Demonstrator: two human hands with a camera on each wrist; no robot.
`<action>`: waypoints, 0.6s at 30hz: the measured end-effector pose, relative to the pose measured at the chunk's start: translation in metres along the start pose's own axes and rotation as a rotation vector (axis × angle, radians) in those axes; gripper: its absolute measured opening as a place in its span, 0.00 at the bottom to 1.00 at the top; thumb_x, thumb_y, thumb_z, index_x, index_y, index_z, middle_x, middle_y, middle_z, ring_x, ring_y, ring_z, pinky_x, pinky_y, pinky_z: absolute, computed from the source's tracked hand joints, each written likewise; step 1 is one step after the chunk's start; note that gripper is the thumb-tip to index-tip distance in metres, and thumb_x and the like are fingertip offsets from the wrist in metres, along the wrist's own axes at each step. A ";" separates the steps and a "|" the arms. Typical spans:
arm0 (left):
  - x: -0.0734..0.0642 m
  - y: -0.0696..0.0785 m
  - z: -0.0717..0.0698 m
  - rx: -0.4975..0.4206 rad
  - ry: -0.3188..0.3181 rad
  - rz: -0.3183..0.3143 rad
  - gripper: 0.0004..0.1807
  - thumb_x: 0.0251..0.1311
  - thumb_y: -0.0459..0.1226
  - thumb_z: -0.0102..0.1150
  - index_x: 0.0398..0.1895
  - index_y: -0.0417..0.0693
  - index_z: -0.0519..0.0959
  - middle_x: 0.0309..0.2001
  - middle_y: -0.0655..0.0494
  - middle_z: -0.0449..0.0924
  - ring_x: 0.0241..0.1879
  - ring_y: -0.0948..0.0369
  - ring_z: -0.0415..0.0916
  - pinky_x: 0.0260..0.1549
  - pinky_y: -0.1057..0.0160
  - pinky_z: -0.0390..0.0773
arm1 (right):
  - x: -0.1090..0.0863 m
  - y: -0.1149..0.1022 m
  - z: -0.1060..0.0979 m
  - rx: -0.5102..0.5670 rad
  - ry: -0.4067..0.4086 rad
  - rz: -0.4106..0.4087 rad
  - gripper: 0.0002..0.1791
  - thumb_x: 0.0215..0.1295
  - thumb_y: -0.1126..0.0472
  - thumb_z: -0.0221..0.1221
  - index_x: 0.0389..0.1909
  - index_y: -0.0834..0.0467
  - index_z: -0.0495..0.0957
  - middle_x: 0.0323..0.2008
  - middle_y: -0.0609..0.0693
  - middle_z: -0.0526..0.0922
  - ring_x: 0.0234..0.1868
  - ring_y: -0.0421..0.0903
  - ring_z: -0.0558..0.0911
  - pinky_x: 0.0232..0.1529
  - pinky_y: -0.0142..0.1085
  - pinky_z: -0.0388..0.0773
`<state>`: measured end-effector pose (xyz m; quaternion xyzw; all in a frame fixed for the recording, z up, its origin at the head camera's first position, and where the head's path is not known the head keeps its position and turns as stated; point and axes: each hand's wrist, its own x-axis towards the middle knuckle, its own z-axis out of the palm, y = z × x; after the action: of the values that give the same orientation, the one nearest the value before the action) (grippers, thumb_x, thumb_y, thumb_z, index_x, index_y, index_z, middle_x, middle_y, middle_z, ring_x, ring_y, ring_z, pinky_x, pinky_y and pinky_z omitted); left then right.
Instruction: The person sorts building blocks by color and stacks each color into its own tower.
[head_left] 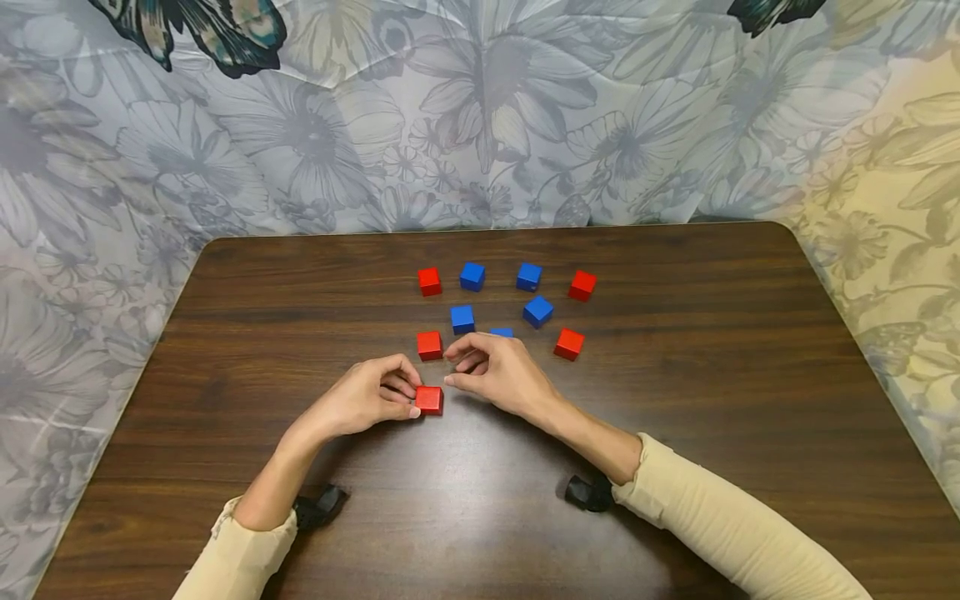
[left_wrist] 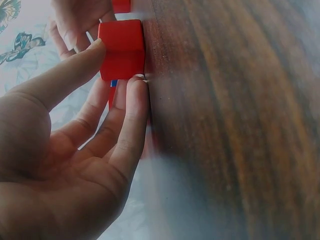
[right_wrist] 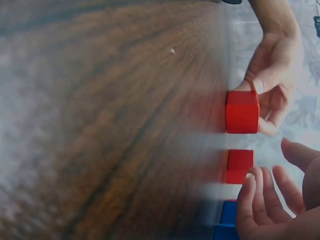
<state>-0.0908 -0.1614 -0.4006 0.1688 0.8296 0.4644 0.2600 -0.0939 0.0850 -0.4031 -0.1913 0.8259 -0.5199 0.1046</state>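
My left hand [head_left: 367, 396] holds a small red cube [head_left: 430, 401] on the table, thumb on its near side and fingers by its far left side. The left wrist view shows thumb and fingertips against this red cube [left_wrist: 122, 52]. Just to the right, my right hand [head_left: 502, 375] hovers with fingers loosely bent, thumb apart from them and nothing between. It partly covers a blue cube [head_left: 501, 332]. Another red cube [head_left: 430, 346] lies beyond the held one, near the right fingertips; the right wrist view also has this red cube [right_wrist: 240, 167].
Farther back on the brown wooden table [head_left: 262, 333] are blue cubes [head_left: 462, 319], [head_left: 537, 311], [head_left: 472, 277], [head_left: 528, 277]. Red cubes [head_left: 430, 282], [head_left: 582, 285], [head_left: 569, 344] flank them. A flowered cloth [head_left: 495, 125] hangs behind the table's far edge.
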 end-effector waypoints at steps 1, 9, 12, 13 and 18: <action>0.000 0.000 0.000 -0.002 0.000 0.001 0.16 0.54 0.32 0.73 0.43 0.43 0.77 0.42 0.49 0.82 0.41 0.57 0.83 0.41 0.64 0.83 | 0.000 0.000 0.000 0.000 0.008 0.001 0.18 0.58 0.61 0.72 0.48 0.60 0.82 0.44 0.51 0.86 0.38 0.40 0.84 0.40 0.30 0.82; 0.000 0.001 0.001 0.007 0.001 -0.006 0.16 0.54 0.31 0.73 0.43 0.45 0.77 0.42 0.51 0.82 0.41 0.58 0.83 0.41 0.65 0.83 | 0.009 -0.001 -0.001 0.023 0.077 -0.002 0.17 0.58 0.60 0.72 0.47 0.59 0.82 0.44 0.50 0.86 0.38 0.39 0.84 0.40 0.30 0.82; 0.000 0.000 0.001 0.007 -0.002 0.002 0.16 0.54 0.31 0.73 0.43 0.45 0.77 0.42 0.51 0.82 0.41 0.58 0.83 0.41 0.65 0.83 | 0.013 -0.002 -0.001 0.036 0.097 -0.003 0.17 0.58 0.61 0.72 0.47 0.58 0.82 0.44 0.50 0.86 0.37 0.39 0.84 0.40 0.30 0.82; 0.000 0.000 0.001 0.005 -0.002 0.004 0.16 0.54 0.31 0.73 0.43 0.45 0.77 0.42 0.51 0.82 0.41 0.58 0.83 0.41 0.65 0.83 | 0.014 -0.002 -0.001 0.039 0.101 -0.003 0.16 0.58 0.61 0.72 0.47 0.58 0.82 0.44 0.50 0.86 0.37 0.39 0.84 0.40 0.30 0.82; 0.001 0.000 0.001 0.004 0.005 0.008 0.16 0.53 0.31 0.74 0.43 0.44 0.77 0.41 0.50 0.82 0.40 0.58 0.83 0.41 0.64 0.83 | 0.018 -0.005 -0.002 0.059 0.113 0.008 0.16 0.59 0.61 0.71 0.48 0.59 0.82 0.44 0.53 0.86 0.37 0.40 0.85 0.40 0.30 0.82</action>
<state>-0.0909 -0.1607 -0.4008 0.1715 0.8305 0.4641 0.2556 -0.1099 0.0771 -0.3976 -0.1552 0.8157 -0.5535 0.0654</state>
